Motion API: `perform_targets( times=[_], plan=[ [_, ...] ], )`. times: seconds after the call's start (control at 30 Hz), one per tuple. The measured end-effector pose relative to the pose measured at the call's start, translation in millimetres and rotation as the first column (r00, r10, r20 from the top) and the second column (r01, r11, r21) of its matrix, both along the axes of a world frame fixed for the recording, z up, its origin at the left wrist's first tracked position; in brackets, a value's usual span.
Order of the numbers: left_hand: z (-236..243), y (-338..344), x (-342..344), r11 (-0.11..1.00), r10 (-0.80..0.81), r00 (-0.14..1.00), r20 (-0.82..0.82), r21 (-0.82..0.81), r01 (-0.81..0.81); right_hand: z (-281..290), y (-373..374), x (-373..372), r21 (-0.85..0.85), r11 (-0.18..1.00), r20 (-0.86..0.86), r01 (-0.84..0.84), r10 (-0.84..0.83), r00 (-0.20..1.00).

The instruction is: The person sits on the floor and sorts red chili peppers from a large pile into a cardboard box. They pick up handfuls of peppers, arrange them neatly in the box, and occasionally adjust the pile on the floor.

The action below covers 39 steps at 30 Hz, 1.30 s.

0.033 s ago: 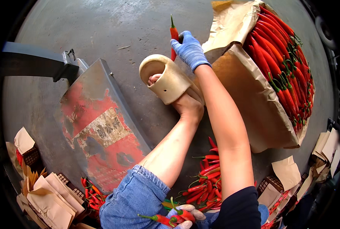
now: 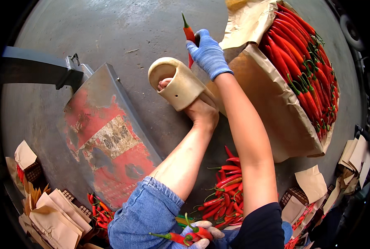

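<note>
My right hand (image 2: pixel 207 54), in a blue knit glove, grips one upright red chili (image 2: pixel 188 30) with a green stem, above the concrete floor. Low at the bottom middle, my left hand (image 2: pixel 201 234), gloved with pale coated fingertips, is closed on several red chilies (image 2: pixel 175 238). Below and left of my right hand is my foot in a cream slide sandal (image 2: pixel 181 91). Beside that hand, at the right, stands a paper-lined carton (image 2: pixel 261 108) packed with red chilies (image 2: pixel 293 58) laid side by side. A loose pile of chilies (image 2: pixel 222 199) lies behind my right forearm.
A worn metal platform (image 2: pixel 106 162) with flaking red paint and a dark post (image 2: pixel 33 68) is at the left. Crates with brown paper (image 2: pixel 56 211) and more chilies (image 2: pixel 99 211) fill the lower left. More paper-lined crates (image 2: pixel 307 182) stand at the lower right. A wheel (image 2: pixel 351 33) shows upper right.
The whole view has shifted slightly, so things sit a little higher and further left. Both hands keep their holds on the chilies.
</note>
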<state>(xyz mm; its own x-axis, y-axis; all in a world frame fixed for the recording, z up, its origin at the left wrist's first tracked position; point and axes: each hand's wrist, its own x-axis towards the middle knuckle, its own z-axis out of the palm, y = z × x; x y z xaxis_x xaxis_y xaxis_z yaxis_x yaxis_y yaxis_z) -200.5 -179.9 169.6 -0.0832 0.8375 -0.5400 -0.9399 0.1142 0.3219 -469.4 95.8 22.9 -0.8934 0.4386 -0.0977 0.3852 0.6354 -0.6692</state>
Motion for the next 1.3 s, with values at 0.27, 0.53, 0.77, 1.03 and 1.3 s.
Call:
perform_targets(
  times=[0.27, 0.53, 0.77, 1.03, 1.3],
  plan=[
    [41.1, 7.6, 54.0, 0.953, 0.276, 0.961, -0.002, -0.133, -0.274, 92.2, -7.8, 275.6, -0.757, 0.642, -0.007, 0.12, -0.191, 0.982],
    [-25.7, 17.3, 112.3, 0.938, 0.069, 0.985, -0.159, -0.327, -0.119, 23.9, -79.0, 540.1, -0.641, 0.301, 0.423, 0.706, -0.63, 0.652],
    [-55.3, 33.0, 141.8, 0.956, -0.162, 0.909, -0.385, -0.288, 0.049, 69.1, -168.8, 521.5, -0.525, 0.668, 0.186, 0.527, -0.515, 0.837],
    [-131.8, 73.8, 157.2, 0.762, -0.109, 0.786, -0.608, -0.559, -0.327, 2.5, -200.5, 633.4, 0.212, 0.52, 0.469, 0.827, -0.797, 0.381],
    [-213.6, 83.9, 181.8, 0.79, -0.03, 0.749, -0.662, -0.475, -0.389, -66.9, -240.1, 678.6, 0.19, 0.33, 0.847, 0.925, -0.531, 0.016]
  ],
)
